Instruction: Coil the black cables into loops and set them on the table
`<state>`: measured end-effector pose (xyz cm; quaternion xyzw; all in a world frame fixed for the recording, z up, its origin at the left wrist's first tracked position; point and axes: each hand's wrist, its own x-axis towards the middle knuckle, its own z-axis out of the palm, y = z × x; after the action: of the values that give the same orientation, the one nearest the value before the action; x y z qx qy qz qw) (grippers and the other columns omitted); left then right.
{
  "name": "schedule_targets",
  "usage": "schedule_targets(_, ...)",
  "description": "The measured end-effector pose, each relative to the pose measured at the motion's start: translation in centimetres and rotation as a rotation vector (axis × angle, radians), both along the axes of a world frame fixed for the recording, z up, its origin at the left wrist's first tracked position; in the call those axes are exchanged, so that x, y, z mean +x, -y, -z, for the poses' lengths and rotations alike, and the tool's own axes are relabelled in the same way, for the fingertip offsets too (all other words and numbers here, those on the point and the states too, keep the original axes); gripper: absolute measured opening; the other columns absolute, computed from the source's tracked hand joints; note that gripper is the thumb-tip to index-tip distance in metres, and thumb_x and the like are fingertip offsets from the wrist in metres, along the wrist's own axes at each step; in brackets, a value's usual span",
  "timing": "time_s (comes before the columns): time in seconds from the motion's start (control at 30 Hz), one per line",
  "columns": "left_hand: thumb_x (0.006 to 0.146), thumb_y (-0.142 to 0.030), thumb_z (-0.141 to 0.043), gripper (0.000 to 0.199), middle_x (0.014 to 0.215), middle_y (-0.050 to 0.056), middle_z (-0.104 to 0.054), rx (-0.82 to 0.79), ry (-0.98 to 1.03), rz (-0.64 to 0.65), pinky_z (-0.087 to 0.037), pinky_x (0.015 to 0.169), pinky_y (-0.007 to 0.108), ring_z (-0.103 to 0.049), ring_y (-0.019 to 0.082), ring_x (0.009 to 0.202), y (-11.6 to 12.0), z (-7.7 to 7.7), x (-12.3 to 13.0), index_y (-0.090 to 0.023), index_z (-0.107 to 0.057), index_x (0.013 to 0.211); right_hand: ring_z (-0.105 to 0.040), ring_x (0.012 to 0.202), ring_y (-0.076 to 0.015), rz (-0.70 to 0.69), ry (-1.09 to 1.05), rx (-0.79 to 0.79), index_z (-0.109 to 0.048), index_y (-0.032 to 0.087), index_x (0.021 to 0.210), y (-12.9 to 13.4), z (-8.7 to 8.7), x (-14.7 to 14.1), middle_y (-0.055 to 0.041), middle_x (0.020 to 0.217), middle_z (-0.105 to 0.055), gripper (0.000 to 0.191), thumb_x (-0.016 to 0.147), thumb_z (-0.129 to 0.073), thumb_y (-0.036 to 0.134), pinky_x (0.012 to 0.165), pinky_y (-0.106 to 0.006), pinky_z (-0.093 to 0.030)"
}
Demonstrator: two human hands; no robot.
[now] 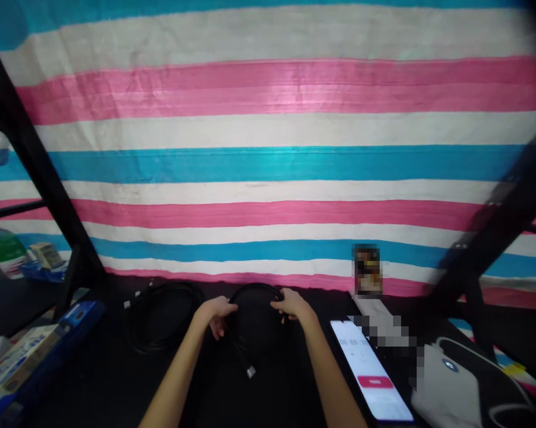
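Observation:
A black cable [255, 286] arches between my two hands over the black table. My left hand [217, 314] is closed on the left side of the loop, thumb and forefinger pressed around it. On the loop's right side, my right hand [291, 304] pinches the same cable. One metal plug [250, 371] lies on the table below and between the hands. To the left of my left hand, a second black cable [139, 345] lies coiled, with light connector ends [127, 304] at its upper left.
A lit phone [370, 371] lies right of my right arm, near a white device [450, 380] with a cord. Blue and white boxes [27, 362] sit at the left. Black frame posts [44, 160] flank a striped sheet [268, 131] behind the table.

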<state>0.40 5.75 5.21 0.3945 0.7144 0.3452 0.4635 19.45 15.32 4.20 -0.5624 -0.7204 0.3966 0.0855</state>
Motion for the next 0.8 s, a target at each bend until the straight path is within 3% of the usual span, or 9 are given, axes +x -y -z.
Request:
schedule_targets(0.1,0.051,-0.052,-0.071,0.044,0.053,0.014,-0.059,-0.119,-0.217,0.031,-0.047,0.051,0.048,-0.061,0.039,0.058,0.8,-1.3,-1.7,-0.014,-0.057,0.068,-0.066,0.063,-0.0195,0.010,-0.008,0.076,-0.056,0.014,0.109,-0.3,-0.3,0.2,-0.0103,0.086,-0.067,0.046,0.068,-0.067,0.030,0.047,-0.026,-0.051)
schedule_targets(0.17,0.051,-0.051,-0.071,0.046,0.075,0.019,-0.065,-0.135,-0.372,0.025,-0.047,0.067,0.049,-0.062,0.041,0.079,1.8,-2.5,-3.5,-0.014,-0.059,0.075,-0.065,0.082,-0.0241,0.016,-0.018,0.175,-0.056,0.014,0.112,-0.3,-1.0,0.4,-0.0146,0.103,-0.062,0.048,0.070,-0.065,0.034,0.060,-0.031,-0.053)
schedule_targets(0.23,0.049,-0.044,-0.074,0.052,0.102,0.020,-0.063,-0.132,-0.519,0.013,-0.043,0.082,0.046,-0.056,0.040,0.099,3.2,-3.5,-5.2,-0.014,-0.060,0.089,-0.060,0.098,-0.0276,0.018,-0.039,0.285,-0.057,0.014,0.113,-0.2,-1.9,0.5,-0.0157,0.112,-0.058,0.045,0.073,-0.062,0.035,0.075,-0.036,-0.050)
schedule_targets(0.3,0.044,-0.036,-0.077,0.061,0.117,0.020,-0.055,-0.167,-0.635,-0.002,-0.039,0.088,0.044,-0.049,0.040,0.110,4.8,-3.7,-6.3,-0.015,-0.059,0.099,-0.057,0.102,-0.0273,0.001,-0.081,0.355,-0.059,0.016,0.111,0.0,-2.7,0.4,-0.0142,0.111,-0.058,0.041,0.075,-0.059,0.035,0.082,-0.038,-0.047)
schedule_targets(0.37,0.043,-0.031,-0.078,0.063,0.122,0.024,-0.051,-0.244,-0.731,-0.031,-0.037,0.089,0.049,-0.042,0.044,0.116,6.3,-3.0,-6.8,-0.013,-0.059,0.100,-0.059,0.098,-0.0246,-0.031,-0.140,0.383,-0.061,0.017,0.108,0.4,-3.3,0.1,-0.0120,0.107,-0.061,0.038,0.076,-0.059,0.036,0.080,-0.036,-0.049)
schedule_targets(0.43,0.051,-0.031,-0.076,0.055,0.120,0.025,-0.050,-0.305,-0.800,-0.045,-0.034,0.089,0.052,-0.039,0.044,0.117,7.5,-1.6,-6.9,-0.010,-0.059,0.099,-0.060,0.095,-0.0231,-0.052,-0.197,0.396,-0.062,0.016,0.107,1.0,-3.8,-0.2,-0.0120,0.108,-0.060,0.038,0.076,-0.059,0.036,0.072,-0.033,-0.052)
schedule_targets(0.57,0.079,-0.040,-0.056,0.034,0.104,0.012,-0.060,-0.241,-0.812,0.073,-0.039,0.086,0.043,-0.054,0.026,0.101,9.6,0.8,-7.4,-0.013,-0.058,0.100,-0.060,0.095,-0.0225,-0.080,-0.345,0.398,-0.061,0.017,0.107,3.2,-5.7,-0.7,-0.0132,0.118,-0.053,0.038,0.076,-0.058,0.037,0.054,-0.026,-0.055)
schedule_targets(0.67,0.085,-0.041,-0.048,0.029,0.097,0.007,-0.062,-0.130,-0.817,0.127,-0.042,0.082,0.039,-0.057,0.022,0.092,10.6,1.0,-8.5,-0.016,-0.058,0.097,-0.059,0.097,-0.0234,-0.148,-0.566,0.342,-0.062,0.018,0.103,5.4,-8.1,-0.4,-0.0108,0.118,-0.054,0.035,0.075,-0.060,0.038,0.048,-0.024,-0.056)
schedule_targets(0.8,0.092,-0.038,-0.029,0.037,0.108,0.009,-0.059,0.013,-0.898,0.073,-0.039,0.086,0.037,-0.052,0.022,0.104,11.2,0.0,-8.7,-0.019,-0.058,0.105,-0.059,0.096,-0.0240,-0.211,-0.717,0.347,-0.062,0.020,0.100,7.9,-10.8,0.4,-0.0084,0.114,-0.058,0.032,0.076,-0.060,0.040,0.047,-0.024,-0.056)
